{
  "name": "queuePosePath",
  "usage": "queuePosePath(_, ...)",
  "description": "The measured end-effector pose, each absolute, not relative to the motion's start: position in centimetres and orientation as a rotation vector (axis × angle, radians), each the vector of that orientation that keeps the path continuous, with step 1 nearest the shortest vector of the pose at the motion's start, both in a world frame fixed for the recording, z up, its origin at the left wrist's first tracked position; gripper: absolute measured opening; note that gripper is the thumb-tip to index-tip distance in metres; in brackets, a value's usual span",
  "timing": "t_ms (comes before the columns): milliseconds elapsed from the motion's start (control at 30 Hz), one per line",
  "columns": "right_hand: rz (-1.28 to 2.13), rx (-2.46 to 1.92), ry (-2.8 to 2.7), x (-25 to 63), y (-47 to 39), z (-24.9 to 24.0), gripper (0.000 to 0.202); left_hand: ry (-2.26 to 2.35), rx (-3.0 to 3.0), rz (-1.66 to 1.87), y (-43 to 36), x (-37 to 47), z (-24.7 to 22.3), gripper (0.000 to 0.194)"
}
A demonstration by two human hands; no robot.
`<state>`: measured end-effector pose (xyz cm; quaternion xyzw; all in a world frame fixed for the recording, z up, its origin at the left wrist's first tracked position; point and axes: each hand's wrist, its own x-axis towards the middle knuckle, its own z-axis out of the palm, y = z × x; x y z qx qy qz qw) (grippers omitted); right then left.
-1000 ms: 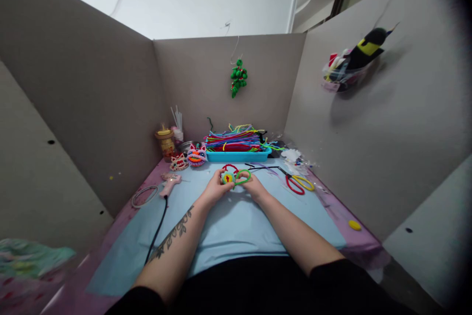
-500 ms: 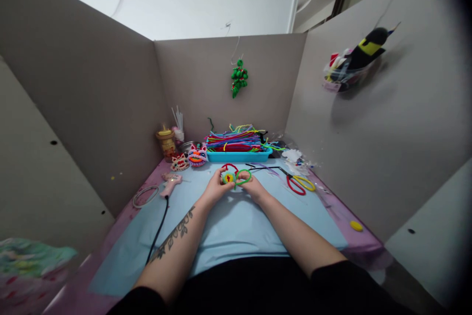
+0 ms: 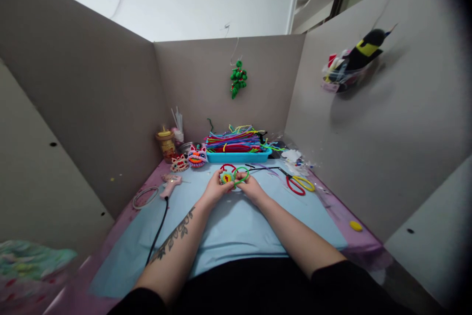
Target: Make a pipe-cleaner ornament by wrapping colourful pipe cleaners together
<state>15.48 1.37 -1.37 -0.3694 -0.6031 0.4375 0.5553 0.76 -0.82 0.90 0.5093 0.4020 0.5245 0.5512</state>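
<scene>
My left hand (image 3: pixel 217 187) grips a small pipe-cleaner piece (image 3: pixel 227 178), light green around a yellow middle with a red mark. A red pipe cleaner (image 3: pixel 229 165) arches behind it. Beside the piece, a green pipe cleaner (image 3: pixel 247 171) curves in a loop, and my right hand (image 3: pixel 250 187) pinches it close to the left fingertips. Both hands are above the blue sheet (image 3: pixel 236 229). Where the green strand joins the piece is too small to make out.
Scissors (image 3: pixel 297 183) lie to the right, a pink glue gun (image 3: pixel 170 186) with its black cord to the left. Behind are a blue tray (image 3: pixel 239 157) heaped with pipe cleaners and a pink lion-like head (image 3: pixel 197 157). Grey panels enclose three sides.
The green loop has shifted slightly left and stands more upright. My right hand has moved a little left, closer to the left fingers; both hands keep their hold.
</scene>
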Motion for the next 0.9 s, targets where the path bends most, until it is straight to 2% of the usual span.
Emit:
queuePosePath(400, 0.843, -0.865, -1.666, 15.1, -0.6, 0.1, 0.039, 0.813, 0.955, 1.274, -0.7, 0.3, 1.3, 0.058)
queuePosePath(600, 0.671, -0.909, -1.694, 15.2, -0.6, -0.2, 0.030, 0.792, 0.942, 1.257, -0.7, 0.4, 1.4, 0.056)
queuePosePath(900, 0.488, -0.995, -1.681, 15.3, -0.6, -0.1, 0.028, 0.792, 0.932, 1.261, -0.9, 0.5, 1.6, 0.056)
